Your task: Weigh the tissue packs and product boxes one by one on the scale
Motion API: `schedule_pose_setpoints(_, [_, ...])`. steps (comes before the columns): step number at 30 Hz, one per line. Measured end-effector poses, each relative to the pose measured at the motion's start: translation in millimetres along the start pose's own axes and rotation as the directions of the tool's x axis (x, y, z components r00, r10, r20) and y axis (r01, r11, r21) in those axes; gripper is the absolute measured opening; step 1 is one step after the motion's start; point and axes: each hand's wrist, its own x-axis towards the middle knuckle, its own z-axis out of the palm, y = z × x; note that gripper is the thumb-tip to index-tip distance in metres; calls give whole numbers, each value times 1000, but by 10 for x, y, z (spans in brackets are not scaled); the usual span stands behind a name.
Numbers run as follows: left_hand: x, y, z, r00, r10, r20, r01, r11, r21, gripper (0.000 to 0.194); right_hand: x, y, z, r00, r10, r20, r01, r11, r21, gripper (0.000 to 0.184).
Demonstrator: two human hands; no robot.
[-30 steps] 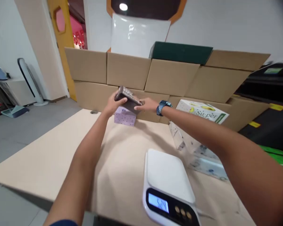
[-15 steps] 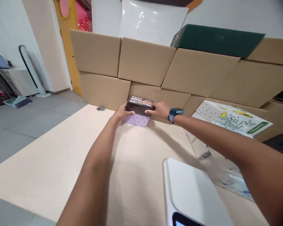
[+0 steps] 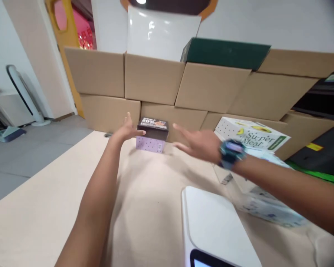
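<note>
A dark box (image 3: 153,128) with "20%" printed on top lies on a dotted purple box (image 3: 150,144), both against the cardboard wall. Close by the dark box's left side is my left hand (image 3: 125,129), fingers spread, holding nothing; its thumb reaches the box's edge, though I cannot tell if it touches. My right hand (image 3: 196,141), slightly blurred, is apart from the stack on its right side, with fingers stretched out and nothing in them. A blue watch (image 3: 231,151) is on the right wrist.
Stacked cardboard boxes (image 3: 153,81) line the table's back, a dark green box (image 3: 228,52) on top. A white scale-like device (image 3: 214,218) with a screen lies in front. At right stand a "Su-per Meal" box (image 3: 256,137) and a pale plastic-wrapped pack (image 3: 269,209).
Both hands have let go of the dark box, which stays on the purple one. My left hand has opened to the left, my right hand has drawn back rightward. The view has shifted slightly.
</note>
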Motion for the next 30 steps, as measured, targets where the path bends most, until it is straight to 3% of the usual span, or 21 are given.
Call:
schedule_pose_setpoints(1, [-112, 166, -78, 999, 27, -19, -27, 1000, 4, 153, -319, 48, -18, 986, -82, -147, 79, 997, -25, 70])
schedule_pose_setpoints(3, [-438, 525, -131, 989, 139, -43, -138, 990, 24, 138, -974, 161, 33, 841, -279, -464, 276, 958, -76, 50])
schedule_pose_setpoints(4, [-643, 703, -91, 976, 213, -45, -211, 977, 40, 124, -1273, 229, 92, 775, -310, -551, 312, 946, -93, 46])
schedule_pose_setpoints(6, [-1087, 1013, 119, 924, 382, -3, -380, 921, 81, 92, -1749, 398, 239, 721, -324, -612, 334, 937, -103, 44])
schedule_pose_setpoints(7, [-1303, 1131, 271, 895, 441, 64, -445, 893, 65, 85, -1917, 501, 317, 703, -325, -633, 323, 938, -123, 42])
schedule_pose_setpoints(10, [-1799, 1299, 750, 763, 471, 443, -508, 861, -40, 100, -2190, 884, 564, 626, -297, -721, 219, 954, -203, 30])
schedule_pose_setpoints(12, [-1935, 1291, 997, 702, 396, 592, -445, 893, -71, 110, -2268, 1168, 744, 568, -77, -820, 61, 997, -51, 27])
schedule_pose_setpoints(13, [-1937, 1277, 1101, 711, 350, 610, -382, 920, -83, 110, -2296, 1302, 832, 497, 178, -850, -50, 983, 177, 36])
schedule_pose_setpoints(14, [-1900, 1269, 1204, 736, 302, 606, -301, 948, -107, 108, -2319, 1422, 913, 407, 439, -801, -144, 897, 418, 49])
schedule_pose_setpoints(15, [-1835, 1276, 1316, 759, 249, 601, -208, 968, -139, 106, -2334, 1525, 983, 334, 607, -721, -207, 794, 572, 62])
schedule_pose_setpoints(16, [-1753, 1306, 1448, 771, 191, 608, -114, 980, -164, 107, -2340, 1608, 1039, 278, 725, -630, -247, 688, 682, 70])
schedule_pose_setpoints(17, [-1669, 1360, 1603, 772, 136, 621, -31, 984, -177, 111, -2335, 1668, 1080, 263, 791, -552, -273, 610, 744, 76])
schedule_pose_setpoints(19, [-1539, 1538, 1973, 744, 101, 660, 53, 976, -209, 126, -2297, 1718, 1112, 305, 851, -428, -294, 511, 808, 80])
schedule_pose_setpoints(21, [-1506, 1765, 2346, 694, 177, 698, 72, 947, -312, 141, -2247, 1681, 1076, 383, 869, -312, -284, 432, 856, 82])
schedule_pose_setpoints(23, [-1584, 1973, 2579, 685, 301, 663, 54, 887, -458, 150, -2230, 1571, 980, 437, 863, -254, -262, 393, 882, 82])
schedule_pose_setpoints(24, [-1658, 2049, 2605, 698, 339, 631, 28, 867, -498, 155, -2247, 1494, 920, 449, 860, -243, -252, 383, 889, 83])
schedule_pose_setpoints(25, [-1751, 2094, 2562, 714, 358, 601, -4, 861, -508, 159, -2283, 1404, 858, 460, 852, -249, -232, 386, 893, 84])
schedule_pose_setpoints(27, [-1974, 2080, 2295, 738, 372, 563, -79, 876, -475, 156, -2406, 1191, 749, 490, 804, -338, -141, 456, 879, 87])
schedule_pose_setpoints(30, [-2327, 1838, 1704, 777, 357, 518, -102, 884, -456, 119, -2633, 849, 655, 595, 583, -553, 97, 630, 770, 82])
